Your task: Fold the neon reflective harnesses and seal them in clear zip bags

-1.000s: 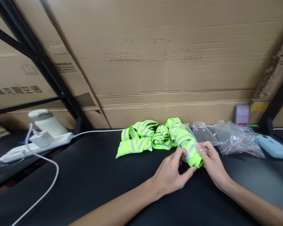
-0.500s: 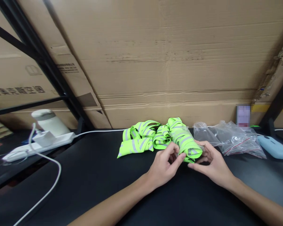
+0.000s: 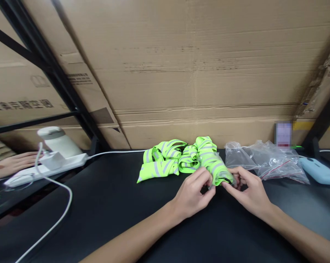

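A roll of fluorescent green reflective strap [image 3: 218, 170] with grey stripes lies on the black table, its near end partly inside a clear plastic bag [image 3: 231, 179]. My left hand [image 3: 194, 191] is closed in a pinch at the bag's edge, on the left of the roll. On the other side my right hand [image 3: 249, 190] grips the roll's near end, thumb in front and fingers behind it. A black part shows in the rolled end. More green reflective straps [image 3: 160, 168] lie in loose coils to the left, beside a smaller coil [image 3: 189, 160].
Clear zip bags [image 3: 277, 164] and a light blue case [image 3: 319, 171] lie to the right. At left are a white power strip [image 3: 74, 160], a white bottle [image 3: 59, 140] and another person's hand [image 3: 16, 164]. A cardboard wall [image 3: 194, 73] stands behind.
The roll's near end has gone further into the bag and shifted slightly left. My right thumb has moved up onto the roll. Another person's hand has appeared at the far left.
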The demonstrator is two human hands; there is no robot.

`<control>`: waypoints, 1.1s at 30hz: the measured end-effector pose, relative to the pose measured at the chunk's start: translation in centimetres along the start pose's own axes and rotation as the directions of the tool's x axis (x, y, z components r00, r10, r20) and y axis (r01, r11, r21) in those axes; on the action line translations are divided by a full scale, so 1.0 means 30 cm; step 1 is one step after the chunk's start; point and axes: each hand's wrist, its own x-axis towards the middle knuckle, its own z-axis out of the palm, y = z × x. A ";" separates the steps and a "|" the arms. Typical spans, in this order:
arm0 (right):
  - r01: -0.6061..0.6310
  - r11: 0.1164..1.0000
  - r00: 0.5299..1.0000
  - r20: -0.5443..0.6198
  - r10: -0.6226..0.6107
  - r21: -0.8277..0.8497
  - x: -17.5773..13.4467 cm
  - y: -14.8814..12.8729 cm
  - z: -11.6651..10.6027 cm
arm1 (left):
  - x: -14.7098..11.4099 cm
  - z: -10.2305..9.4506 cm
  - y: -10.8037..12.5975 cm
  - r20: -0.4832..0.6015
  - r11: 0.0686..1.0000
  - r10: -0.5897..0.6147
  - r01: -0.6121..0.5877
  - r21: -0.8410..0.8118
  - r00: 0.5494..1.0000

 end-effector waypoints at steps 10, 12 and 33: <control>0.158 0.977 0.987 0.028 -0.156 -0.146 -0.013 0.008 0.020 | -0.002 0.031 0.015 -0.053 0.929 -0.252 0.226 -0.293 0.966; 0.154 0.977 0.988 0.004 -0.155 -0.146 -0.008 0.005 0.014 | 0.003 0.027 0.018 -0.053 0.907 -0.279 0.246 -0.341 0.959; 0.286 0.927 0.957 0.124 -0.262 -0.245 -0.022 0.006 0.022 | -0.006 0.020 0.064 0.100 0.927 -0.320 0.333 -0.174 0.942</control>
